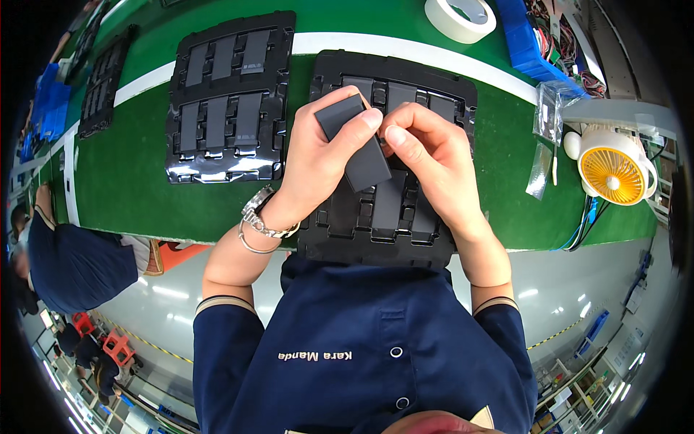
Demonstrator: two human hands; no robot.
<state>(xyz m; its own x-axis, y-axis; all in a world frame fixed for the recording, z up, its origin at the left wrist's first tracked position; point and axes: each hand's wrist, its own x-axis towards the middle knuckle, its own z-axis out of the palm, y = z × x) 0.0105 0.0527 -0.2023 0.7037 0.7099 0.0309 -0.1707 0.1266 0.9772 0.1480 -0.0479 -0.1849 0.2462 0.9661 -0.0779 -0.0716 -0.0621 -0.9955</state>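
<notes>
My left hand (316, 155) is wrapped round a dark grey rectangular block (369, 165), thumb across its upper face. The block is tilted above a black plastic tray (329, 242). At the block's right edge, my right hand (441, 163) has thumb and forefinger pinched together; whatever lies between them is too small or hidden to name. Similar grey blocks sit in the tray's compartments, one of them a flat block (390, 202) below my hands. My hands cover part of the tray's middle.
Left of my hands lies another black tray (278, 87) with several grey blocks; a further tray (105, 87) is beyond it. A tape roll (460, 29), a blue bin (531, 54) of wires, clear plastic bags (538, 170) and a small yellow-and-white fan (612, 176) stand right. A person (79, 264) sits at left.
</notes>
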